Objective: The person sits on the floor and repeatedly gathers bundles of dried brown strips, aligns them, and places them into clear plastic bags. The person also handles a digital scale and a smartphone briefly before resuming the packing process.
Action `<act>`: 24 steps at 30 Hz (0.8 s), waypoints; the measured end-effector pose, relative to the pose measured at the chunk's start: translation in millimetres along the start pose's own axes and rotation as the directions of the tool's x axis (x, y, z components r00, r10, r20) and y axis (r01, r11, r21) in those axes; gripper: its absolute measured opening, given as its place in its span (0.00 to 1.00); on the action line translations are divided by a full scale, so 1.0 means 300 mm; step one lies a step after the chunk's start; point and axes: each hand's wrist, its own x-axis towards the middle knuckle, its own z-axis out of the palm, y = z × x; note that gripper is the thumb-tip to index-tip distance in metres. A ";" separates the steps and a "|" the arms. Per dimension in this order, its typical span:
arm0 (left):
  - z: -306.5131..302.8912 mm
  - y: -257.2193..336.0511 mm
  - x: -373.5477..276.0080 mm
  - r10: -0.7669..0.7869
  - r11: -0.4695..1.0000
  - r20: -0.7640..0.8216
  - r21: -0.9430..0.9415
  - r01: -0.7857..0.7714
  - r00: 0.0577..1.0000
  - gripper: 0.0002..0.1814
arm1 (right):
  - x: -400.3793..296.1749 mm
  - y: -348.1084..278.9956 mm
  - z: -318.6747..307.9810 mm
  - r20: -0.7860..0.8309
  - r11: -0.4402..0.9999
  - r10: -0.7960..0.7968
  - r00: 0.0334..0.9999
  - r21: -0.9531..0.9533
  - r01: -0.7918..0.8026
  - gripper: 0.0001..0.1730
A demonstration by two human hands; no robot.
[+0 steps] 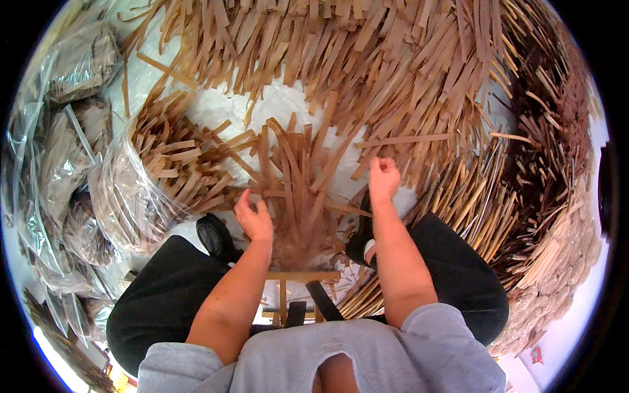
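Brown flat strips (295, 172) lie in a loose bundle on the floor between my feet, their lower part blurred. My left hand (252, 214) is at the bundle's left edge, fingers curled with a gap between thumb and forefinger; I see nothing clearly held in it. To the right of the bundle, my right hand (384, 178) has its fingertips drawn together, above the pale floor sheet and near the large layer of strips (403, 98). Whether a thin piece is pinched there I cannot tell. A smaller heap of strips (182, 162) lies left of the bundle.
Clear plastic bags (132, 196) with brown material line the left side. Thin sticks (471, 206) lie beside my right knee, with dark stalks (540, 147) beyond them. A small wooden frame (302, 276) stands between my legs. Black shoes (216, 236) are on the pale floor sheet.
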 end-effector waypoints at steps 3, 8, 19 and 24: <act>0.068 -0.062 0.026 -0.289 0.957 -0.235 -0.050 0.285 0.928 0.28 | -0.007 0.089 -0.019 0.079 0.880 0.007 0.997 -0.474 0.031 0.23; 0.075 -0.018 0.007 -0.043 0.958 0.171 -0.272 0.089 0.984 0.24 | -0.043 0.132 0.111 0.098 0.997 -0.059 0.993 -0.049 0.064 0.11; 0.072 0.121 0.059 -0.139 0.905 0.241 -0.363 0.223 0.960 0.42 | -0.143 -0.084 0.288 0.337 0.950 -0.272 0.901 -0.058 0.308 0.23; 0.092 0.136 0.006 -0.077 0.967 0.364 -0.198 0.158 0.928 0.56 | -0.324 -0.062 0.276 0.729 0.880 -0.305 0.613 -0.030 0.474 0.26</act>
